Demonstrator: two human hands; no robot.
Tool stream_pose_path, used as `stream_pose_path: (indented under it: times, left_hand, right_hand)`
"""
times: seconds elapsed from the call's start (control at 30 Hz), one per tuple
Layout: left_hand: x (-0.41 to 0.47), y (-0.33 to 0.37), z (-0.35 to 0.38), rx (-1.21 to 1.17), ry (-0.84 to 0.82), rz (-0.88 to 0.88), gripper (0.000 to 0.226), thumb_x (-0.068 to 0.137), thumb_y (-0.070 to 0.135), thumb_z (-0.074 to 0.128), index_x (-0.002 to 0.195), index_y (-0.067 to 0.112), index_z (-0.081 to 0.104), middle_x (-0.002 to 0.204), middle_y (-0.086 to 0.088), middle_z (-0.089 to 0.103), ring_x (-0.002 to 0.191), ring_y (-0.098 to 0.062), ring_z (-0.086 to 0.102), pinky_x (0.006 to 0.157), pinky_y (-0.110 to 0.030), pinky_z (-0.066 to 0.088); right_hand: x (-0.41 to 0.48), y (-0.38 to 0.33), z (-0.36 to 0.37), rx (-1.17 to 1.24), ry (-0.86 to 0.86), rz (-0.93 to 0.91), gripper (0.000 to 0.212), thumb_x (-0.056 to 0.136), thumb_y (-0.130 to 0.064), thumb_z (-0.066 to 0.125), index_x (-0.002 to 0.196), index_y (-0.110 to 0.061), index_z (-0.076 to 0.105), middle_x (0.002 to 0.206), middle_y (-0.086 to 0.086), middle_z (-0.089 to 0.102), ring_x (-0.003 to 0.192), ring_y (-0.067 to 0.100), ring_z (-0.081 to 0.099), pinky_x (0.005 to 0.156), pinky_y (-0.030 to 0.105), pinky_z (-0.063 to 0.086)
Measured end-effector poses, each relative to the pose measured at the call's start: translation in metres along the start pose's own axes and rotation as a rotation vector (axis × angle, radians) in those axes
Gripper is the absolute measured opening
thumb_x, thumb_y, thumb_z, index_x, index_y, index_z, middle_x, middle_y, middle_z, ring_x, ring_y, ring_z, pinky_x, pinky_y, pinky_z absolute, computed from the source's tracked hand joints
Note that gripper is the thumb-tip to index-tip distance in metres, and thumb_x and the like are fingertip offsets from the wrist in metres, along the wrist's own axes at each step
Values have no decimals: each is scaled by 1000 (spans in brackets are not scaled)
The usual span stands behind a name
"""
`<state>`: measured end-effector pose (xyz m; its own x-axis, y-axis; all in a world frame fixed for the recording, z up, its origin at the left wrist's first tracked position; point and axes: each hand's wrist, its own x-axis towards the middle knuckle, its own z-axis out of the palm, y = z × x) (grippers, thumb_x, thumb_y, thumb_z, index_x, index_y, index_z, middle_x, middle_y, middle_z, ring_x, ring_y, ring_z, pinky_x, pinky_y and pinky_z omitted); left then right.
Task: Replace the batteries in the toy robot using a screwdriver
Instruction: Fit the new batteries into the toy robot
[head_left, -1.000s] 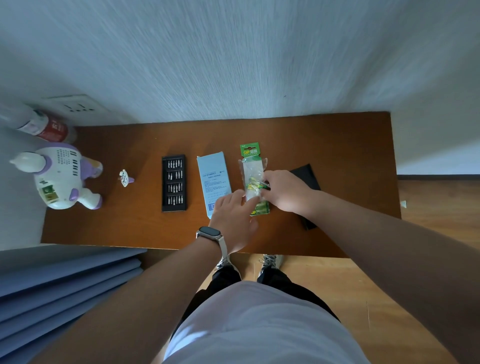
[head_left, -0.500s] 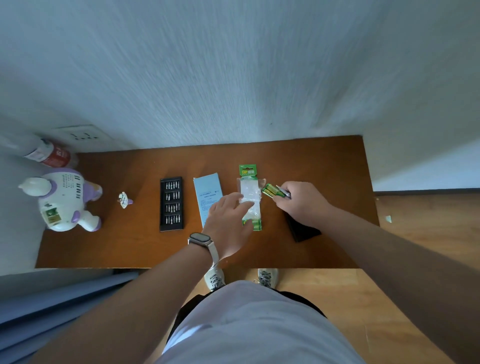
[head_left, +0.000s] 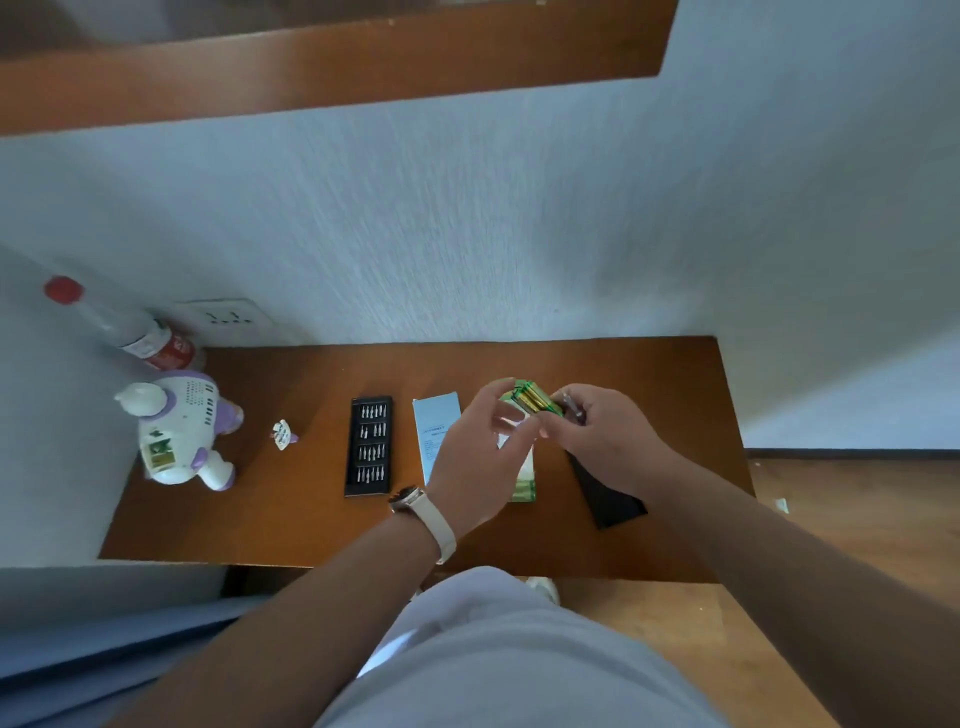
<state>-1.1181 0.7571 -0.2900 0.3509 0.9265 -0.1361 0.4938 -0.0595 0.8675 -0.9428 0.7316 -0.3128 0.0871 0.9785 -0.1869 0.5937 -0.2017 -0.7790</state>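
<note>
Green batteries (head_left: 535, 400): bundle above counter (head_left: 311, 519), between left hand (head_left: 483, 452) and right hand (head_left: 602, 436), both grips clamped on it; toy robot (head_left: 179, 431): on counter, well apart leftward, left hand nearer.

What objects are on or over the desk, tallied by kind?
toy robot: 1
bottle: 1
bit tray: 1
black lid: 1
blue leaflet: 1
battery packaging: 1
battery bundle, held: 1
small white part: 1
Total: 8

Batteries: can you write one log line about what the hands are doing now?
right hand: grips batteries | left hand: pinches batteries | toy robot: untouched, far left
</note>
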Motion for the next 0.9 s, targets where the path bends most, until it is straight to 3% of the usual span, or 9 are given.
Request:
stream_pose_path:
  times: [0.1,0.17,0.23,0.33,0.4,0.53,0.7,0.83,0.9]
  left_hand:
    - [0,0,-13,-254,52,-97,23,97,18,62,110,37,60,93,5,72,82,-16,70,76,-35,59]
    - [1,-2,-24,-345,89,-134,17,97,11,62,110,22,67,93,-6,75,82,-22,71,72,-30,60]
    - [0,-3,-36,-396,108,-138,14,96,8,63,109,13,69,92,-12,75,75,-14,71,66,-22,58]
    - [-3,-11,-61,-385,103,-121,13,96,12,65,104,22,68,93,-5,75,80,-18,72,70,-31,59]
    - [-6,-20,-80,-355,116,-110,14,96,16,66,102,29,67,89,6,76,83,-14,72,68,-28,61]
    - [-12,-43,-120,-346,162,-106,13,95,18,67,104,28,69,92,10,76,88,-8,72,68,-17,56]
    - [-21,-77,-171,-380,202,-132,13,89,31,69,100,38,70,92,13,75,86,-11,72,72,-28,60]
    - [-30,-101,-208,-394,246,-197,23,88,31,72,95,52,69,90,20,75,84,0,71,68,-20,59]
    - [-34,-115,-226,-387,279,-216,17,88,28,73,93,45,72,88,20,75,82,2,70,64,-12,54]
  right_hand:
    - [-2,-22,6,23,-20,-38,25,93,-47,59,88,-23,66,69,-5,61,59,5,49,49,20,36]
    - [-2,-36,12,40,-15,-58,22,94,-42,60,79,-26,63,62,-7,56,56,0,47,49,16,36]
    - [-2,-49,17,45,2,-69,25,94,-39,62,72,-28,58,58,-10,50,54,-2,45,49,15,35]
    - [4,-68,35,16,-9,-39,28,94,-42,61,84,-16,67,66,-4,60,56,0,48,47,16,33]
    - [10,-81,51,6,-18,-11,34,93,-44,59,92,-11,68,70,-1,63,58,1,53,47,16,34]
    - [21,-115,82,40,-32,-30,22,92,-46,59,81,-28,66,63,-4,60,61,10,57,49,21,36]
    - [35,-157,124,27,-97,-81,20,93,-41,59,83,-26,68,60,-5,56,50,4,43,46,18,30]
    - [45,-185,161,2,-169,-58,20,93,-41,58,82,-25,64,58,-11,53,51,1,44,46,15,33]
    - [49,-199,179,-24,-204,-44,21,93,-45,57,79,-29,61,60,-10,54,51,2,45,48,15,34]
